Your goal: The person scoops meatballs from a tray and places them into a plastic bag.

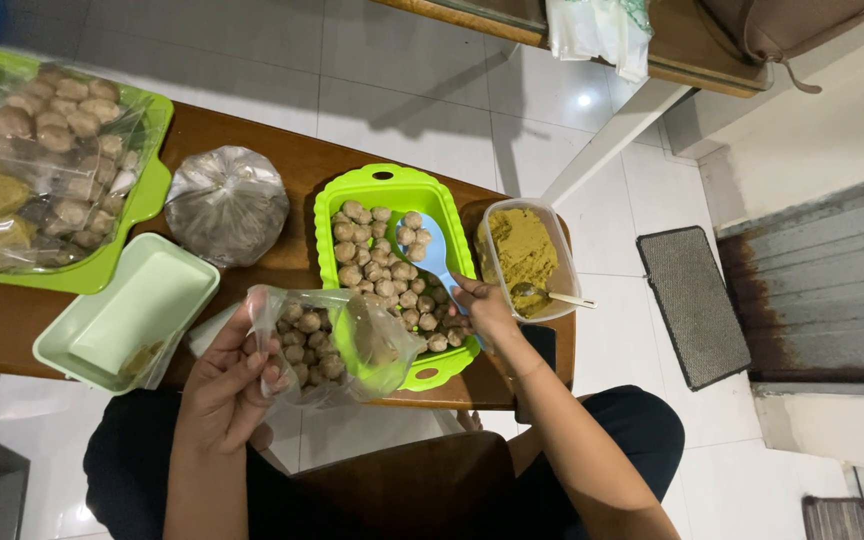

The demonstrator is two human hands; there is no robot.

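My left hand (pixel 227 385) grips the mouth of a clear plastic bag (pixel 337 345) that is partly filled with brown meatballs. It hangs over the near edge of a wooden table (pixel 282 160). My right hand (pixel 482 305) holds the handle of a blue scoop (pixel 430 255) that lies in a bright green tray (pixel 392 185) full of meatballs (pixel 377 260). The scoop's bowl rests among the meatballs, just right of the bag.
A clear tub of yellow-brown powder (pixel 522 250) with a spoon (pixel 547 296) stands right of the tray. A tied bag (pixel 227 205), a pale green lid (pixel 122 310) and a green tray of packed bags (pixel 47 160) lie at the left. White floor tiles and a grey mat (pixel 692 300) are beyond.
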